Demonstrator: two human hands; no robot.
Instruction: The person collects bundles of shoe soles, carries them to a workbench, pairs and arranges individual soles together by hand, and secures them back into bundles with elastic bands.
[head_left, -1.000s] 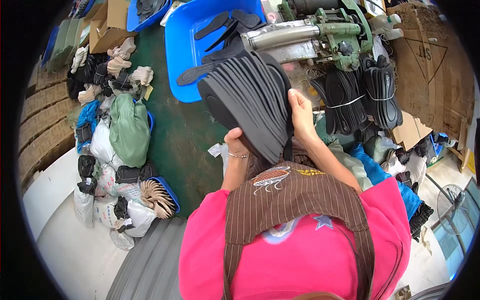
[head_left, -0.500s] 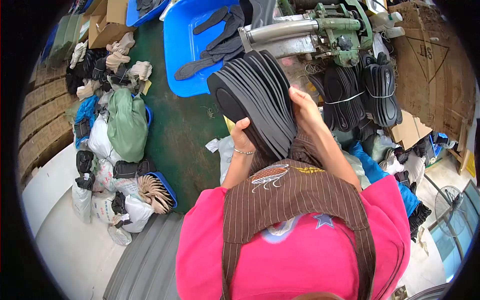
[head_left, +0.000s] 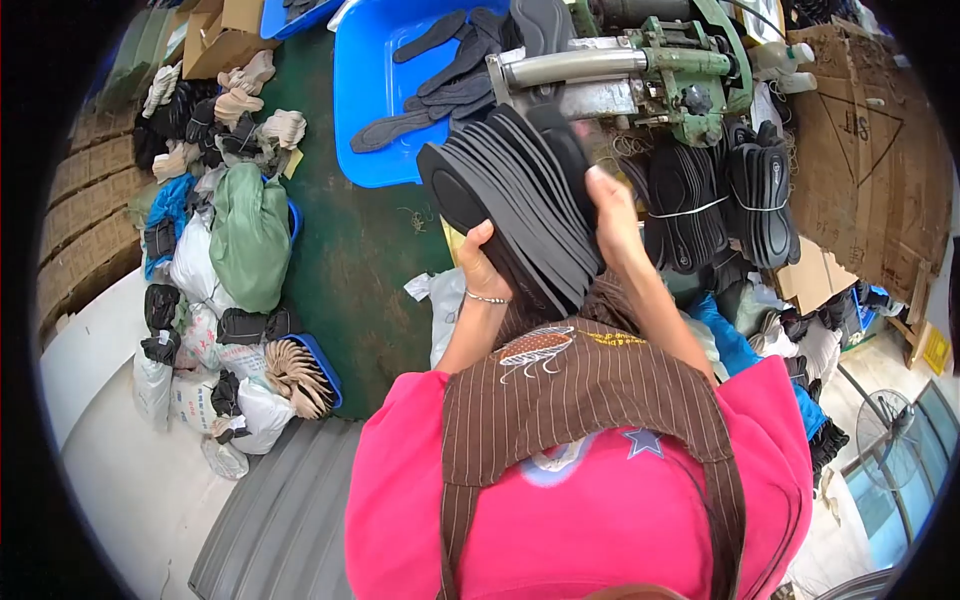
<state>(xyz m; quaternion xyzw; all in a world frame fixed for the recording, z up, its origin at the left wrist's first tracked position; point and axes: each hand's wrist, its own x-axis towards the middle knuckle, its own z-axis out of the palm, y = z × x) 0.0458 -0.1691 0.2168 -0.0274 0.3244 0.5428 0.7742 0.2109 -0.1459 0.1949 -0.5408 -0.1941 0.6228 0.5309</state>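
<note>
A thick stack of black and grey shoe insoles is held up in front of my apron, tilted with its upper end to the left. My left hand grips the lower left side, thumb on the outer face and other fingers hidden beneath. My right hand is closed on the right side, its thumb near the upper right edge. One insole at the right of the stack stands slightly apart from the others.
A blue basin with loose insoles stands behind the stack. Beside it is a green machine with a metal roller. Tied insole bundles are at the right. Bags and glove bundles lie left, along the green table.
The stack has turned slightly in my hands, and the insoles on its right side have spread apart. My right hand has shifted a little. The whole view has moved slightly.
</note>
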